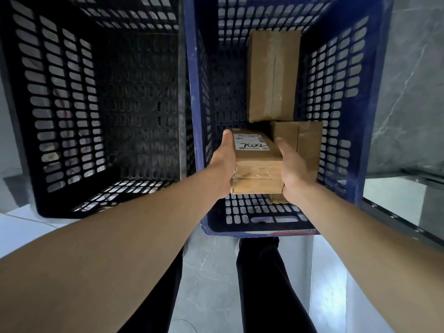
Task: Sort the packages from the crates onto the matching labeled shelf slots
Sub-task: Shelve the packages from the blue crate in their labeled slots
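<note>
I look straight down into two slotted crates. Inside the blue crate [341, 97] on the right, both hands clasp a cardboard package [258, 168] with a white label bearing handwriting. My left hand [224, 164] presses its left side and my right hand [292, 168] its right side. Behind it lies a long taped cardboard box [272, 75]. A smaller cardboard box [308, 143] sits to the right, partly hidden by my right hand. The black crate [72, 111] on the left holds no package that I can see.
The crates stand side by side on a pale grey marbled floor [206, 272]. My dark trouser legs [262, 280] show below the blue crate. A dark metal frame edge [403, 212] runs at the right. No shelf slots are in view.
</note>
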`<state>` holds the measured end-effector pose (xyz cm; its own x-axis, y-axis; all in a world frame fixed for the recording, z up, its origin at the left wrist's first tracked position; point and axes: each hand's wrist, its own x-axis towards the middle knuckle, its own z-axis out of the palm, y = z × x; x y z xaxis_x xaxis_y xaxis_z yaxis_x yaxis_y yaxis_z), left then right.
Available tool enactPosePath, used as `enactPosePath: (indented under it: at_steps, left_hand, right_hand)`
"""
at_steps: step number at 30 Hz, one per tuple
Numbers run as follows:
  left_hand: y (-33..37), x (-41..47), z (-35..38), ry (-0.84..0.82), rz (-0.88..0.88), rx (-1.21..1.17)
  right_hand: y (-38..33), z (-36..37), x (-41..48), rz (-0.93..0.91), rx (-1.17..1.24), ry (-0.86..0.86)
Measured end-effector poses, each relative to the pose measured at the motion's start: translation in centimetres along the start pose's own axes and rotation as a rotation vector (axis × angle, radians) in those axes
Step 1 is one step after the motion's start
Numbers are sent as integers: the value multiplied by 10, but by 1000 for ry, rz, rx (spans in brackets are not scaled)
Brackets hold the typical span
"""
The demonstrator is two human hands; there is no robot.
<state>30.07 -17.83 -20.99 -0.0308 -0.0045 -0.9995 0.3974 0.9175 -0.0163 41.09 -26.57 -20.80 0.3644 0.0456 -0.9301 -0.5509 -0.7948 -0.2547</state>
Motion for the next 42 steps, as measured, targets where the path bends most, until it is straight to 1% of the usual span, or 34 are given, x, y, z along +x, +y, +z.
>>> enactPosePath:
  at_steps: [4, 6, 8, 10, 13, 16, 19, 21, 24, 28, 33, 42]
  left_hand:
    - [2, -1, 0, -8, -3, -19]
    - [4, -2, -1, -16, -16, -36]
    - [7, -7, -2, -11, -15, -64]
    - [9, -11, -4, -6, -23, -79]
    - [11, -21, -10, -6, -8, -71]
    - [13, -37, -15, -7, -19, 7]
    - [14, -54, -16, -29, -11, 85]
    - [15, -67, -17, -46, 2, 99]
    - [16, -92, -16, -96, 32, 108]
    - [25, -130, -18, -98, 87, 71]
    - [43, -190, -21, -153, 122, 89]
    - [58, -312, -42, -215, 265, 189]
  right_hand:
    - [-2, -2, 1, -35, 51, -66]
    - [1, -3, 1, -5, 94, -87]
    - [9, -6, 13, -13, 135, -83]
    - [0, -8, -1, 24, 143, -92]
    - [-5, -20, -8, 16, 116, -94]
    - [-6, -28, -17, 16, 104, -125]
    - [-17, -32, -34, 13, 140, -161]
    - [-24, -36, -46, 3, 119, -152]
    - [-36, -40, -65, -46, 128, -188]
    - [-48, -44, -99, -83, 117, -216]
    - [-58, -55, -150, -89, 164, -154]
    - [-93, -60, -271, -244, 356, -10]
